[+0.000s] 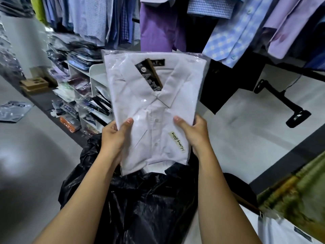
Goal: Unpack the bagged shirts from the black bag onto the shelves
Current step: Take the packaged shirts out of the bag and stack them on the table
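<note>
White bagged shirt [151,106] above black bag [140,199]

Both bare forearms reach forward. The left hand [114,136] and right hand [195,132] grip a bagged shirt [153,95] by its lower sides, thumbs in front, fingers hidden behind.

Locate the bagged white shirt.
Head view, centre: the bagged white shirt is held by the left hand and right hand at its lower sides, above the black bag, white shelves to its left.
</note>
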